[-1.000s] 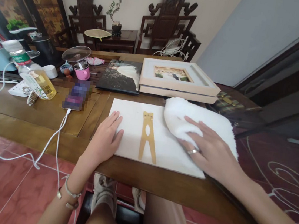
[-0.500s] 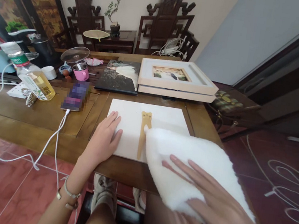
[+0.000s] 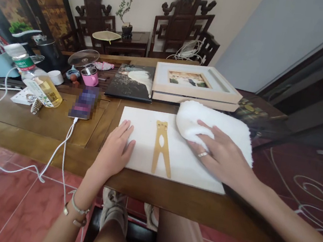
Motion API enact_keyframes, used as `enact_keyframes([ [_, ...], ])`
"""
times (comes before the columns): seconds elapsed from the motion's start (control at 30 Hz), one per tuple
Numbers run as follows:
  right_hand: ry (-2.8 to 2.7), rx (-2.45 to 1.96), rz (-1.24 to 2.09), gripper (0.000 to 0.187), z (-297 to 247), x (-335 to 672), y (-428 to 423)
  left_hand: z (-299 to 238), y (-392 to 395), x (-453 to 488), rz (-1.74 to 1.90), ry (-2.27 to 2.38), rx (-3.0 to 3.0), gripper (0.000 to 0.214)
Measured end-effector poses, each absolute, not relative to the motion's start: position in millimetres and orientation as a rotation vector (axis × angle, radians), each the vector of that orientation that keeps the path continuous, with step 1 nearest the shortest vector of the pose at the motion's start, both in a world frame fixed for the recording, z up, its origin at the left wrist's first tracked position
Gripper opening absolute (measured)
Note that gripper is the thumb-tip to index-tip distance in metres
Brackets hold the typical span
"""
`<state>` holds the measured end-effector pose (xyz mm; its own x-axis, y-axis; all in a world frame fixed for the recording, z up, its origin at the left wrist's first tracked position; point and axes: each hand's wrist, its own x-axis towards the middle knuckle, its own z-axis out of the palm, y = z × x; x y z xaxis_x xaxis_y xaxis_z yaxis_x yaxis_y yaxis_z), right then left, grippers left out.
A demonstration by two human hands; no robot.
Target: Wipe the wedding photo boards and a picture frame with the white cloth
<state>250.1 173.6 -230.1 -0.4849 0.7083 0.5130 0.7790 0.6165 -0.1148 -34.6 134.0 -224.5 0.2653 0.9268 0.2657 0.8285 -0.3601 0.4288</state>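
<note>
A white board (image 3: 141, 150) lies flat on the wooden table, bearing a yellow cat-faced figure (image 3: 162, 157) with two long legs; whether it is painted or stuck on, I cannot tell. On the board's left edge my left hand (image 3: 117, 144) rests flat, holding nothing, fingers stretched out. My right hand (image 3: 218, 149) is bunched on a fluffy white cloth (image 3: 192, 115), pressing it over the right part of the board. Cloth covers the board's upper right corner and spreads past it, close to the framed pictures.
Stacked white frames (image 3: 195, 95) and a dark picture panel (image 3: 130, 84) stand behind the board. Leftward are a phone (image 3: 84, 103) with a white cable, a pink cup (image 3: 90, 76), an oil bottle (image 3: 42, 85) and a power strip (image 3: 21, 97). The table edge (image 3: 151, 188) is near my knees.
My right hand has moved the cloth up and away from me, from the board's near right corner to its far right side. The yellow figure is now fully uncovered. My left hand stays put.
</note>
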Motion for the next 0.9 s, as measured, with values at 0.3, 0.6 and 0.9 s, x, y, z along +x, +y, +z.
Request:
enact_keyframes([
  [0.3, -2.488, -0.92, -0.094, 0.017, -209, 228, 92, -221, 148, -36, 0.696, 1.65, 2.329, 0.046],
  [0.6, -2.468, -1.003, -0.166, 0.02, -223, 248, 134, -227, 143, -36, 0.711, 1.64, 2.322, 0.045],
  [0.9, -2.357, -1.126, -0.237, 0.026, -230, 243, 151, -223, 137, -34, 0.719, 1.639, 2.314, 0.044],
])
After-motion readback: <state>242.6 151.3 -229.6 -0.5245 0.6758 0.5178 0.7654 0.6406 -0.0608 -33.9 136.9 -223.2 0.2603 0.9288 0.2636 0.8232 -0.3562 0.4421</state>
